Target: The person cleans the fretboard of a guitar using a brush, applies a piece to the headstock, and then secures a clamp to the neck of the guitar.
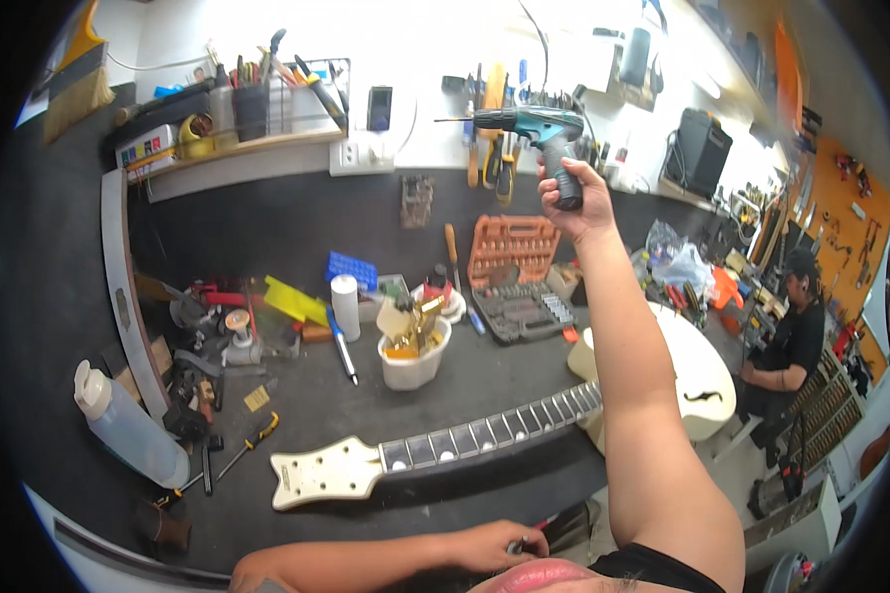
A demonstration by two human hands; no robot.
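My right hand (574, 198) is raised toward the wall, wrapped round the handle of a teal-and-black cordless drill (544, 127) with a thin bit pointing left. My left hand (499, 544) is low at the bottom edge, closed round a small dark object that I cannot make out. Above it a cream electric guitar lies across the workbench (198, 395), its neck (465, 435) and headstock (316, 472) to the left, its body (702, 351) partly behind my right arm.
A plastic bottle (129, 420), screwdriver (242, 455), white tub (415, 366) and socket case (514, 272) are on the bench. Tools hang on the wall (267, 40), beside a shelf (297, 133). A co-worker (796, 326) works at the right.
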